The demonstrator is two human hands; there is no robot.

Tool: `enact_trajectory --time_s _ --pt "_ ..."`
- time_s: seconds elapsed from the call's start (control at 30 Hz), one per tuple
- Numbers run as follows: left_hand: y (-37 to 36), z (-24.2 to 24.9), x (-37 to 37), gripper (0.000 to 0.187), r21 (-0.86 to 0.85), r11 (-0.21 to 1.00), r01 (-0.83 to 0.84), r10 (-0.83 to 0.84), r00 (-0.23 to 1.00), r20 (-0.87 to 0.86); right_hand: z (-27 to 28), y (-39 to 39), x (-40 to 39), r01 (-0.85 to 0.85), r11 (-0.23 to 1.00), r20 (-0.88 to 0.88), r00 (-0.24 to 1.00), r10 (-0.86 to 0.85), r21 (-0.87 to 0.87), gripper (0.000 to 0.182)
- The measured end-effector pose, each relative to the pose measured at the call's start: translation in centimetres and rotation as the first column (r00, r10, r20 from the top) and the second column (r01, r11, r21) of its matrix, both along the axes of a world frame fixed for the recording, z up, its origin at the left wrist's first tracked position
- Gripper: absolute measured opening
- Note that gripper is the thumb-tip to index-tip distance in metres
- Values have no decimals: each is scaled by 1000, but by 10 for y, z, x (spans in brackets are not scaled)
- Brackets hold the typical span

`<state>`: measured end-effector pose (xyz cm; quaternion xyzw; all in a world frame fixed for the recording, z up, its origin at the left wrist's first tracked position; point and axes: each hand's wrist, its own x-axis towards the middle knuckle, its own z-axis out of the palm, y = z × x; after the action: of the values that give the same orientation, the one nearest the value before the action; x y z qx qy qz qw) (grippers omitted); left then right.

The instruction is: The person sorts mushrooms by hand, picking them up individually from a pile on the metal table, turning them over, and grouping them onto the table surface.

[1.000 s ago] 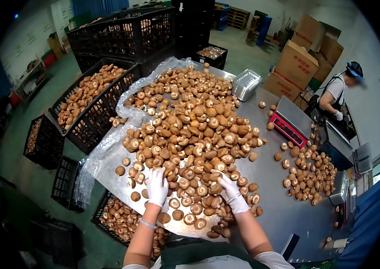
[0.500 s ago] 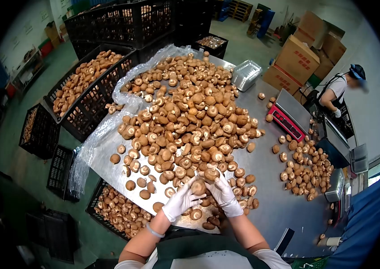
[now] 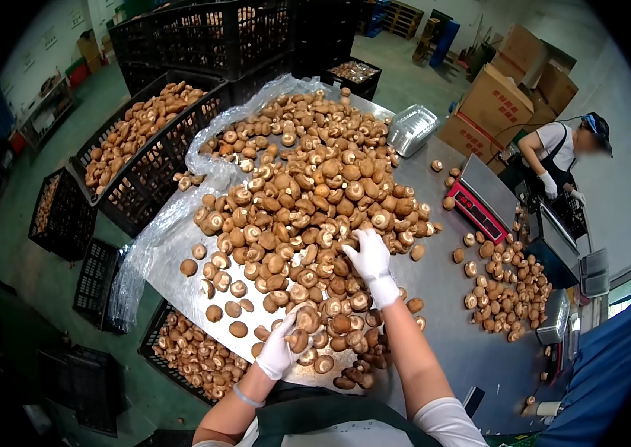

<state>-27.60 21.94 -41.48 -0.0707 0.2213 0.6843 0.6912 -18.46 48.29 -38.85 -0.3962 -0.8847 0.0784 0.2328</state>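
A large heap of brown shiitake mushrooms (image 3: 308,186) covers much of the metal table (image 3: 181,287). My left hand (image 3: 278,355), in a white glove, is closed around a shiitake mushroom (image 3: 306,319) near the table's front edge. A second mushroom (image 3: 297,341) sits against the same fingers. Farther forward, my right hand (image 3: 371,259), also gloved, reaches onto the right side of the heap. Its thumb and fingers are apart and touch mushrooms there; no mushroom is lifted in it.
Black crates (image 3: 159,167) of mushrooms stand left of the table, with plastic film (image 3: 144,261) along that edge. On the right are a red scale (image 3: 479,212), a smaller mushroom pile (image 3: 509,287) and clear trays (image 3: 412,128). Behind them, a co-worker (image 3: 553,153) stands near cardboard boxes (image 3: 494,104).
My hands have moved apart. The right one has gone forward onto the heap, away from the mushroom it held. My left has drawn back slightly left, still holding mushrooms. The co-worker has shifted posture.
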Motion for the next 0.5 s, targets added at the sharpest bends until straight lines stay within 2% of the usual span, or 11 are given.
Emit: enact_trajectory --time_s 0.03,0.1,0.17,0.2,0.23,0.3,0.33,0.43,0.5 --pt "1 4 0 41 -1 1000 1 -1 1000 -1 -10 13 -6 13 1000 201 980 -11 -6 40" --pt "2 22 1 41 -35 999 -42 41 999 -28 -19 23 -15 -41 999 379 925 29 24 40" --pt "-1 29 -1 44 -65 997 -46 40 995 -88 -17 25 -14 -55 998 355 933 63 -33 42" --pt "-6 19 -4 46 1 1000 -15 15 996 -86 -11 22 -10 -65 991 231 969 90 -114 43" --pt "-9 18 -6 48 69 997 15 -9 996 -86 0 12 -4 -122 973 20 991 129 -197 37" --pt "-13 22 -5 50 31 999 -12 15 996 -84 17 -11 9 -339 846 -375 909 182 -411 32" --pt "-13 26 -5 50 24 1000 -17 19 997 -75 24 -23 16 -367 714 -417 902 116 -597 36" --pt "-11 30 -3 50 6 999 -32 33 997 -73 23 -60 32 -525 556 -557 820 129 -645 48" --pt "-12 33 -2 51 -6 997 -74 73 993 -87 20 -80 41 -649 293 -680 733 -5 -702 50"
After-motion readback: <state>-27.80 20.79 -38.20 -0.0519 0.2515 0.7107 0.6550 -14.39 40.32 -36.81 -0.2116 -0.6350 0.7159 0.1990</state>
